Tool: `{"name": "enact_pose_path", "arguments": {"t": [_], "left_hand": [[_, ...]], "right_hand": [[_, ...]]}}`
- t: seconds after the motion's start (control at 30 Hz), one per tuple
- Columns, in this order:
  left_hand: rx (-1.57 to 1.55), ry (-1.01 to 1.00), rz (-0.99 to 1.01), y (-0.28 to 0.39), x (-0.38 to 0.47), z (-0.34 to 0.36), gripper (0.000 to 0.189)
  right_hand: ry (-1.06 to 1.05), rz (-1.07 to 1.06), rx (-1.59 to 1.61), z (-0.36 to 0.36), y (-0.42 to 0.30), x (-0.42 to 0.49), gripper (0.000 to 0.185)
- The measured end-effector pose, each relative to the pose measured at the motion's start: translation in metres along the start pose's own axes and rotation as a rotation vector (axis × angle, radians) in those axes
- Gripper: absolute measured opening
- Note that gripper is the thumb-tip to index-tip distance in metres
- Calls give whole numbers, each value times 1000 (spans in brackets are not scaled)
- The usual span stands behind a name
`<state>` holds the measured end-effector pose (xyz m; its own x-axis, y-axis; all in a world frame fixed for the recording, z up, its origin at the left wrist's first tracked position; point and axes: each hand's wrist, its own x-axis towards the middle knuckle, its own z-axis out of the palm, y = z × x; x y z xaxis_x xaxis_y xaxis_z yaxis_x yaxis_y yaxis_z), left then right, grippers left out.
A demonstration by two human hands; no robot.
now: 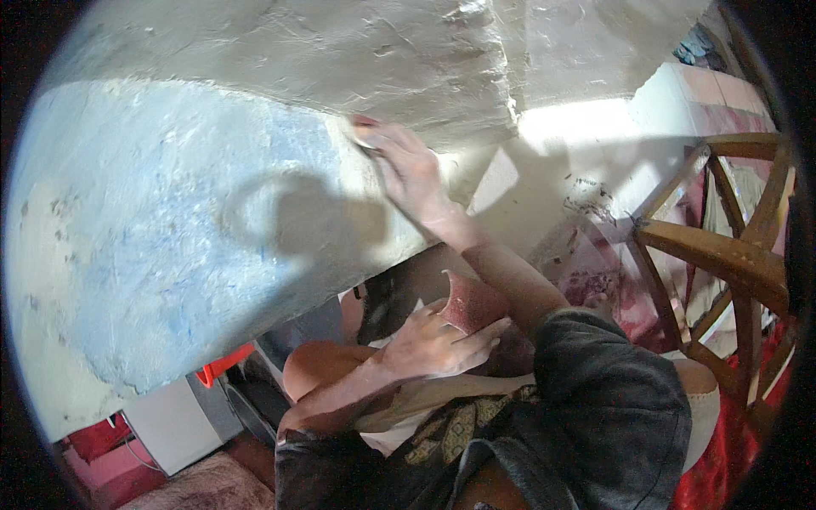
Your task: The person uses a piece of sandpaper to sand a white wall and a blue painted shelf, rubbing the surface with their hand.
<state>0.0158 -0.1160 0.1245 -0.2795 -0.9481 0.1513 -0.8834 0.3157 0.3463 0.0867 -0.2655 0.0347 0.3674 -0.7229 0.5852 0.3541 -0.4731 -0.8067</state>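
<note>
My right hand [413, 175] is raised against a plastered wall, near the corner where the blue-painted face [191, 204] meets a rough grey-white plaster surface [331, 48]. Its fingers pinch a small folded piece, reddish at its edge, probably sandpaper [363, 121]; blur hides its exact shape. Lower down, in front of my chest, my left hand [430, 344] holds a curled sheet of reddish-brown sandpaper [472, 305] between its fingers. That sheet is apart from the wall. A dark shadow falls on the blue paint beside my right hand.
A wooden frame with crossed legs [714, 248] stands close on my right, with red cloth [720, 421] below it. To the lower left are a white box-like object [172, 424] and an orange plastic piece [226, 364]. The wall's lower edge runs above my knee [325, 370].
</note>
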Motion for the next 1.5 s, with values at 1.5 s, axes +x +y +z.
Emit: {"name": "enact_pose_path", "arguments": {"t": [1.5], "left_hand": [[-33,0,-17,1,-8,2,38]], "right_hand": [[114,96,204,1,-62,28,23]]}}
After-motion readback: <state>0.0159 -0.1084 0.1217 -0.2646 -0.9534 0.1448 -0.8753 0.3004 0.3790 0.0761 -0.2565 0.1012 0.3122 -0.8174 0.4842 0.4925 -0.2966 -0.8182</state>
